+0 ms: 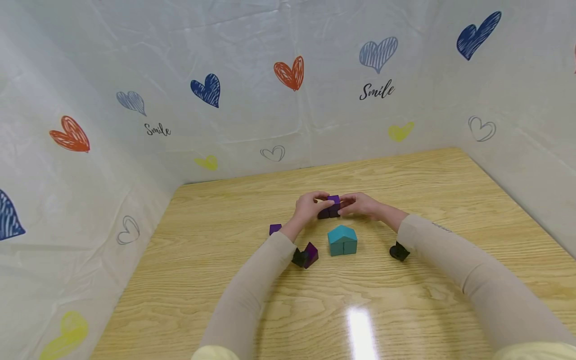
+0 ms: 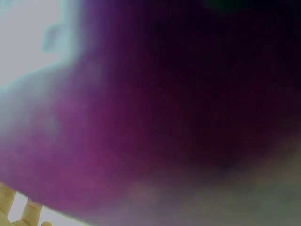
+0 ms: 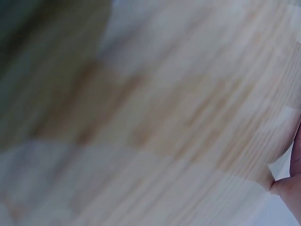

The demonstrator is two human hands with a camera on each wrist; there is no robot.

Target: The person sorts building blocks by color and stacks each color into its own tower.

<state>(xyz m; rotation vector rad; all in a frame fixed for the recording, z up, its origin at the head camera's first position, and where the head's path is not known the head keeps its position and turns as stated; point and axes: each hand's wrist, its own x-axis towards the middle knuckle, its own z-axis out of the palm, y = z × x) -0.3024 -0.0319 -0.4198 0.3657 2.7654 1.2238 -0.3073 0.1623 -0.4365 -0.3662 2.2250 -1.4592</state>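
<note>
In the head view, a small stack of purple blocks [image 1: 334,199] stands between both hands. My left hand [image 1: 309,206] is at its left side, with the thumb across the upper block and curved fingers behind. My right hand [image 1: 362,205] meets the stack from the right, thumb low and fingers higher, held fairly straight. Nearer the body, teal blocks [image 1: 343,241] form a little house with a peaked top. The left wrist view is filled by a blurred purple block [image 2: 99,155], with fingertips [image 2: 30,213] in the corner. Fingers [image 3: 288,188] show at the right wrist view's edge.
By the left forearm lie a purple block [image 1: 275,228], partly hidden, and a purple piece [image 1: 311,255] against a black piece [image 1: 299,258]. Another black piece [image 1: 398,251] is beside the right sleeve. A white heart-printed sheet [image 1: 243,135] hangs behind the wooden table [image 1: 207,280].
</note>
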